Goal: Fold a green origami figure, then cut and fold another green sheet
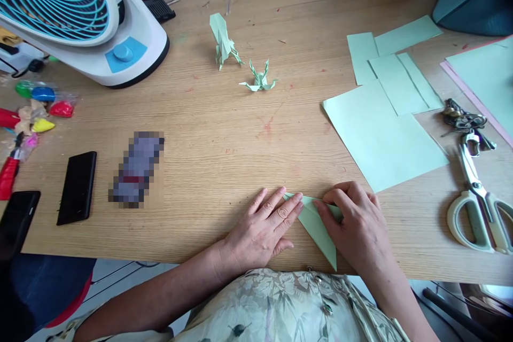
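Note:
A pale green sheet of paper [318, 224], folded into a triangle, lies at the near edge of the table with one point toward me. My left hand [266, 224] rests flat with fingers stretched out, its fingertips on the paper's left corner. At the paper's right side, my right hand [356, 224] pinches the upper edge between thumb and curled fingers. Farther back stand two folded green paper figures: a taller one [222, 41] and a small one with several pointed limbs [259, 79].
Green paper sheets [385, 133] and cut strips [401, 83] lie to the right, near scissors [476, 192] and keys [460, 117]. A fan [136, 53] stands at back left. Two black phones [78, 187] and a blurred-out oblong [138, 168] lie left. Colourful clay packets [42, 93] sit at far left.

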A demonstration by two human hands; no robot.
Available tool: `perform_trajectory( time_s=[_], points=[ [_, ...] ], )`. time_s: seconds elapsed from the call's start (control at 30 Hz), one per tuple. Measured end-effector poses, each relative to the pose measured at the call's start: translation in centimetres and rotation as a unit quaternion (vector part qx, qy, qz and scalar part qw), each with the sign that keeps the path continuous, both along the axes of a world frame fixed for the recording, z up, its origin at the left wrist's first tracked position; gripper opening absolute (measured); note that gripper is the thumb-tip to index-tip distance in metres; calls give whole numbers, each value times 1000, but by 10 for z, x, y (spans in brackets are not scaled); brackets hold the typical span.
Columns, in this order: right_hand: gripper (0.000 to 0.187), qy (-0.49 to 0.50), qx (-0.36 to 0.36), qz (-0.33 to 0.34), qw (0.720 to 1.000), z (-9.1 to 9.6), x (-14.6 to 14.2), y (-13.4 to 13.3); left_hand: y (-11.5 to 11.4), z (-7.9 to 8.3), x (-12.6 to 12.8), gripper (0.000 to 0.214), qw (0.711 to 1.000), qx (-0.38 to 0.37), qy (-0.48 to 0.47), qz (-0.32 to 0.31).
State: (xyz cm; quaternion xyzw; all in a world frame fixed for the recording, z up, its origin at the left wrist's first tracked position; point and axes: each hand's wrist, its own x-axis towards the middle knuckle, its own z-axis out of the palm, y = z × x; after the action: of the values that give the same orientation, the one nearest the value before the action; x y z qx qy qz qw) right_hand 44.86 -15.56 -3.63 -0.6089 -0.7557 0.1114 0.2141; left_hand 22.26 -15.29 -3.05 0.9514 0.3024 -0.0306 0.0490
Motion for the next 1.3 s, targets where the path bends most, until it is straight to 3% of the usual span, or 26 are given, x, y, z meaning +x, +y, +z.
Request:
perform_trajectory(
  time_s=[1.03, 1.3],
  points=[
    [14, 5, 12, -25, 1000, -3, -2, -1, -8, -5, 7, 81, 999, 23, 10, 46],
    [9, 9, 11, -18, 1000, -1, 1, -2, -9, -3, 9, 75, 998, 23, 15, 60]
  ],
)
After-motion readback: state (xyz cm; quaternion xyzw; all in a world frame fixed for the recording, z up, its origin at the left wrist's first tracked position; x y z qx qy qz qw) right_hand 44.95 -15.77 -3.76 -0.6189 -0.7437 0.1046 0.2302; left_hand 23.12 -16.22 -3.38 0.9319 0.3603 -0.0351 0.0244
